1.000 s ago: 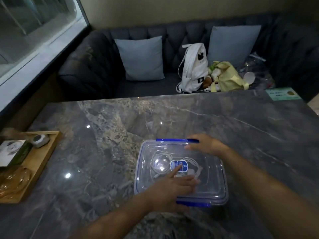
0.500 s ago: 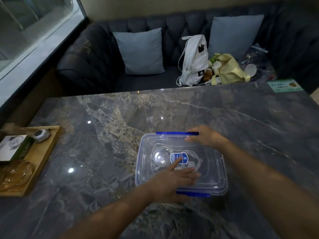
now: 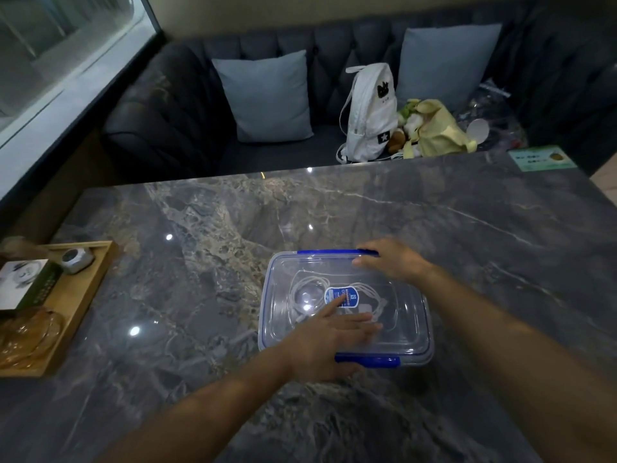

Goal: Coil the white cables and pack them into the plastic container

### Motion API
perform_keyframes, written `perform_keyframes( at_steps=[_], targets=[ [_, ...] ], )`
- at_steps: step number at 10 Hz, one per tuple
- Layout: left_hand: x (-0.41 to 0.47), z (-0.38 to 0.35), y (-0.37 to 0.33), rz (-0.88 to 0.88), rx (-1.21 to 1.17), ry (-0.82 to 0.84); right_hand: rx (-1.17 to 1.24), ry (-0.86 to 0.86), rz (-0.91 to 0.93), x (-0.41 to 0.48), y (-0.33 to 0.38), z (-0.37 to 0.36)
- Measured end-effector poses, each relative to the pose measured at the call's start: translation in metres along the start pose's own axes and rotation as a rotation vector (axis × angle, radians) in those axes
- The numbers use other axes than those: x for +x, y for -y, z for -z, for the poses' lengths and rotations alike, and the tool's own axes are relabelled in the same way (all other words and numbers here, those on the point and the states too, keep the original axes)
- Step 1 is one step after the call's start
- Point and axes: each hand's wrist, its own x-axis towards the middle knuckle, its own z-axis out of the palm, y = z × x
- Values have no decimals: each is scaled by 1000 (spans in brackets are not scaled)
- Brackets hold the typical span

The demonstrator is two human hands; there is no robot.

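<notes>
**Item: container [image 3: 267,309], clear plastic, rectangular.** Stands on the table [image 3: 200,295], right of centre, near the person. Lid [image 3: 404,315] on, blue-trimmed, with a blue label [image 3: 334,291] at its middle.

**Contents: cables [image 3: 305,284], white.** Lie inside under the lid in loose loops, left and centre. None shows outside the rim.

**Left hand [image 3: 329,342].** Lies flat on the near half of the lid. The fingers are straight and spread a little, and the forefinger reaches to the label. It holds nothing and presses down.

**Right hand [image 3: 394,260].** Rests on the far right edge of the lid, fingers stretched leftward along the far clip [image 3: 330,252]. It grips nothing that shows; the thumb is hidden.

**Clips.** The far clip lies level with the rim. The near clip [image 3: 367,360] sits on the front wall, just beside the left hand. Whether either is latched cannot be told.

**Change over the last second.** Almost none. Both hands keep their places on the lid, and the container has not shifted on the table. Only the view has drifted.

**Meaning for the task.** Coiling and packing look done. The step in hand appears to be seating the lid, held under steady pressure. What likely remains is snapping the two clips, if they are not shut already.

**Also present.** A wooden tray [image 3: 83,292] at the left edge of the table, holding small items. A sofa [image 3: 173,121] behind, with a white backpack [image 3: 370,111].
</notes>
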Motion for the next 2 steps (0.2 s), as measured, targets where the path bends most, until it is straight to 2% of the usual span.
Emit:
perform_keyframes(
  at_steps=[1, 2],
  targets=[
    [0, 5, -3, 88, -225, -81, -97, 34, -15, 1, 2, 2],
    [9, 28, -6, 172, -271, -260, -196, 27, -39, 0, 16, 15]
  ],
)
